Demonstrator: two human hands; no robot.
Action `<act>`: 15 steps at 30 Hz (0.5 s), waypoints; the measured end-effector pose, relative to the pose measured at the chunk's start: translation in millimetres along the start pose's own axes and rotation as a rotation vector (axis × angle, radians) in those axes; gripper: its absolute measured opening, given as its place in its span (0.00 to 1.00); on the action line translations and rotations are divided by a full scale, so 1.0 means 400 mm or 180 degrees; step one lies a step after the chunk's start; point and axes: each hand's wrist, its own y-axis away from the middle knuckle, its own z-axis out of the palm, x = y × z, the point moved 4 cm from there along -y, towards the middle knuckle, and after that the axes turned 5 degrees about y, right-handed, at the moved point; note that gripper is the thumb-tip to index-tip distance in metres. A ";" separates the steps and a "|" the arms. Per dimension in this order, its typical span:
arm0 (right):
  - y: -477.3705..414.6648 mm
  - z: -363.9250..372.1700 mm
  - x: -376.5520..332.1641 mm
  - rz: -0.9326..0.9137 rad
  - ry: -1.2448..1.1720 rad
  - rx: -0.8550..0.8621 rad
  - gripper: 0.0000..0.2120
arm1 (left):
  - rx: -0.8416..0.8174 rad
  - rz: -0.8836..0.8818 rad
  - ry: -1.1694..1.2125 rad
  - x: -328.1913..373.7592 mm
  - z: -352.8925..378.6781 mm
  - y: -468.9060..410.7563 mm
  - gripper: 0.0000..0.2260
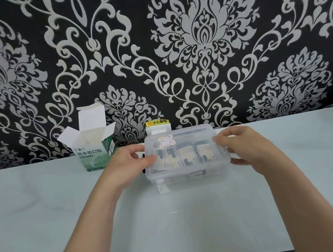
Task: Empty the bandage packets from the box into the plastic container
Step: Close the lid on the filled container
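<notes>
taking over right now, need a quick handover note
Left hand: grips the left edge of the clear plastic container, lid on.
Right hand: grips its right end.
Bandage packets: inside the container, visible through the lid.
Green and white cardboard box: upright on the pale table, left of the container, flaps open.
Done: packets look transferred.
Left: probably seating the lid; latching can't be judged.

The packets point(186, 154) inside the plastic container point(187, 177) look blurry through its cloudy lid point(192, 136). Behind the container, a white wall plate point(157, 129) is mostly hidden. Left of the container, the left hand point(127, 162) covers most of a small black bit point(143, 155).
</notes>
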 end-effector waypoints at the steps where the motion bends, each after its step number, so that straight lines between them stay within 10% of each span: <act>1: 0.001 0.003 0.004 0.0090 -0.0106 -0.0109 0.08 | 0.0023 -0.0106 0.0040 -0.008 0.000 -0.001 0.17; 3: 0.001 0.004 0.005 0.0175 -0.0188 -0.0087 0.12 | -0.0059 -0.0420 0.0450 -0.026 0.004 -0.004 0.27; 15: 0.058 0.056 -0.097 -0.0670 0.2878 0.1182 0.11 | -0.0132 -0.0224 0.0663 -0.016 0.030 -0.005 0.04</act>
